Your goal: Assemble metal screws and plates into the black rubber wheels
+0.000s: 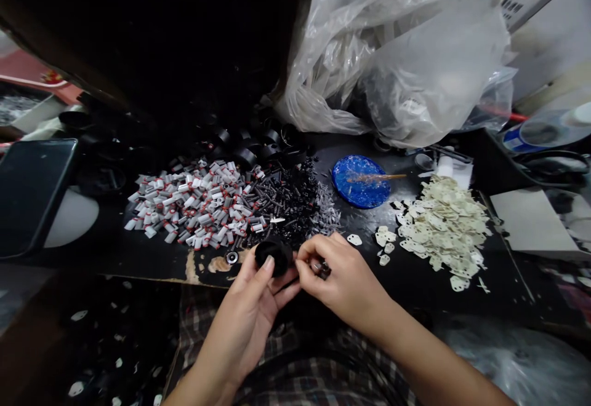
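- Phone [37,194] placed at far left of bench [157,262].
- Tube pile [198,206] set right of phone; springs [261,202] heaped against pile's right side.
- Housings [247,155] strewn behind both.
- Stick [376,177] laid on round lid [355,194], between springs and plate pile [446,227] at right.
- Bags [410,67] set behind lid.
- Single housing [272,252] held in left hand [258,301], before springs; right hand [339,274] placed beside it.

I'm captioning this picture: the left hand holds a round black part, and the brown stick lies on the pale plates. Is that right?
Not quite: the head view shows the brown stick lying on the blue disc, not on the pale plates. The left hand does hold the round black part.
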### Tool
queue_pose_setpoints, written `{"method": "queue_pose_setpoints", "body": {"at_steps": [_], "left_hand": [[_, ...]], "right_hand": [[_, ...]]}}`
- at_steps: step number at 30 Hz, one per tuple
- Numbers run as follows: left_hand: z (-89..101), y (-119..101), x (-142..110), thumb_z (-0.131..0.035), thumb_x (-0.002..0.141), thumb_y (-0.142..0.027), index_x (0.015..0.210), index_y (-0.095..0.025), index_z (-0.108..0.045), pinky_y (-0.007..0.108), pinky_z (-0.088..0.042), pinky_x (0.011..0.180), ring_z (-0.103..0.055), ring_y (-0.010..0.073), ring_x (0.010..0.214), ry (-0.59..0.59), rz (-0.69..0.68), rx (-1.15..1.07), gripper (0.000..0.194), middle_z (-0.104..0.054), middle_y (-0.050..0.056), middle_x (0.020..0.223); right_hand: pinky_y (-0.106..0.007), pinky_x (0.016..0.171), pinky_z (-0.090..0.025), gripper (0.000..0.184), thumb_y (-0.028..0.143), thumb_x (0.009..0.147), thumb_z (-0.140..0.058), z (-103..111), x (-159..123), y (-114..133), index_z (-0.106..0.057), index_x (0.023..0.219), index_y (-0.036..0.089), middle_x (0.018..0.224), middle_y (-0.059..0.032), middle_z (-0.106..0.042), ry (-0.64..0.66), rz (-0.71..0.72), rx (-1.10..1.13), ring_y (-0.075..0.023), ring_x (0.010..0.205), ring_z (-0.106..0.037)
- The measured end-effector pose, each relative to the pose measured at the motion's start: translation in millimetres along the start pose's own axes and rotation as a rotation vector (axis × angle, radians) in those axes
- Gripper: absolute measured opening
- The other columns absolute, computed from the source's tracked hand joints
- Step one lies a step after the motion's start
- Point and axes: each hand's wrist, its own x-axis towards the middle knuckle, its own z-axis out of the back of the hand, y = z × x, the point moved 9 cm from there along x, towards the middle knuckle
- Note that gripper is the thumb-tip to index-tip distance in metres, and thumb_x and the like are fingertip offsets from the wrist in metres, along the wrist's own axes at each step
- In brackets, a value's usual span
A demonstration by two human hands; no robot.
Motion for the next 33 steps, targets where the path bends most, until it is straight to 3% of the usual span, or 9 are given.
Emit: {"method": "queue_pose_setpoints", "body": {"at_steps": [5, 9, 13, 15, 18, 21, 24, 28, 33], "left_hand": [[-5.2, -6.0, 0.2, -0.056, 0.088, -0.031, 0.11, -0.027, -0.055, 0.033, -0.048, 0.094, -0.056, 0.0181, 0.112, -0.008, -0.136, 0.067, 0.023, -0.062, 0.001, 0.114], [4.9, -9.3, -3.1, -0.058, 0.086, -0.034, 0.109, -0.03, -0.056, 0.029, -0.045, 0.096, -0.056, 0.0159, 0.108, -0.047, -0.241, 0.26, 0.023, -0.061, -0.002, 0.11], [7.1, -12.2, -4.6, -0.057, 0.087, -0.034, 0.111, -0.031, -0.058, 0.028, -0.037, 0.102, -0.052, 0.0163, 0.114, 0.002, -0.337, 0.456, 0.024, -0.059, -0.001, 0.116], [7.5, -10.1, -2.7, -0.058, 0.087, -0.034, 0.115, -0.032, -0.056, 0.029, -0.036, 0.103, -0.051, 0.0173, 0.117, 0.009, -0.317, 0.433, 0.028, -0.059, -0.001, 0.118], [4.7, -3.9, 0.3, -0.059, 0.086, -0.036, 0.123, -0.032, -0.051, 0.033, -0.04, 0.103, -0.051, 0.0195, 0.12, 0.007, -0.222, 0.258, 0.038, -0.059, 0.001, 0.124], [-2.3, 6.5, -0.2, -0.066, 0.081, -0.035, 0.122, -0.029, -0.052, 0.033, -0.047, 0.096, -0.054, 0.0222, 0.118, 0.018, -0.094, 0.148, 0.044, -0.059, 0.004, 0.126], [-3.0, 14.3, -2.7, -0.072, 0.075, -0.033, 0.119, -0.026, -0.053, 0.033, -0.049, 0.092, -0.057, 0.0223, 0.111, -0.008, -0.02, 0.126, 0.049, -0.062, 0.004, 0.119], [-5.6, 16.8, -1.9, -0.071, 0.076, -0.033, 0.116, -0.025, -0.054, 0.032, -0.05, 0.088, -0.062, 0.018, 0.095, 0.029, -0.034, 0.164, 0.044, -0.066, 0.0, 0.093], [-10.2, 17.1, 1.7, -0.068, 0.079, -0.032, 0.111, -0.026, -0.057, 0.025, -0.049, 0.079, -0.061, 0.0135, 0.082, 0.113, -0.081, 0.212, 0.034, -0.064, -0.002, 0.083]], "right_hand": [[-0.03, 0.069, -0.034, 0.008, 0.015, 0.085, -0.055, 8.2, -5.0, 5.3, -0.059, 0.078, 0.018, 0.073, 0.001, -0.062, -0.095, 0.044, -0.041, -0.0132, 0.067, -0.053], [-0.03, 0.069, -0.036, 0.004, 0.016, 0.083, -0.059, 9.4, -3.7, -3.7, -0.061, 0.081, 0.02, 0.072, 0.0024, -0.063, -0.05, -0.071, 0.027, -0.0132, 0.066, -0.053], [-0.028, 0.067, -0.037, 0.006, 0.015, 0.08, -0.061, 7.5, -4.1, -12.6, -0.059, 0.079, 0.021, 0.071, 0.0041, -0.062, 0.021, -0.19, 0.121, -0.013, 0.066, -0.054], [-0.028, 0.067, -0.037, 0.009, 0.013, 0.081, -0.059, 8.5, -5.4, -12.7, -0.058, 0.077, 0.021, 0.071, 0.0042, -0.061, 0.021, -0.192, 0.147, -0.0126, 0.067, -0.054], [-0.029, 0.069, -0.037, 0.009, 0.015, 0.085, -0.057, 15.3, -7.9, -2.3, -0.06, 0.079, 0.02, 0.075, 0.0025, -0.063, -0.04, -0.071, 0.134, -0.0127, 0.069, -0.054], [-0.032, 0.071, -0.034, 0.01, 0.017, 0.089, -0.054, 23.2, -12.0, 9.7, -0.063, 0.084, 0.02, 0.078, -0.0006, -0.064, -0.121, 0.055, 0.026, -0.014, 0.07, -0.054], [-0.033, 0.069, -0.033, 0.016, 0.015, 0.09, -0.051, 22.8, -13.2, 14.6, -0.065, 0.083, 0.019, 0.075, -0.0021, -0.064, -0.131, 0.089, -0.103, -0.0144, 0.068, -0.053], [-0.033, 0.067, -0.031, 0.02, 0.013, 0.09, -0.048, 18.1, -13.4, 21.2, -0.065, 0.081, 0.018, 0.068, -0.0014, -0.06, -0.12, 0.15, -0.19, -0.0137, 0.063, -0.048], [-0.033, 0.066, -0.029, 0.019, 0.014, 0.089, -0.049, 11.7, -13.9, 23.2, -0.062, 0.077, 0.018, 0.066, 0.0001, -0.055, -0.079, 0.205, -0.24, -0.0142, 0.062, -0.044]]}}
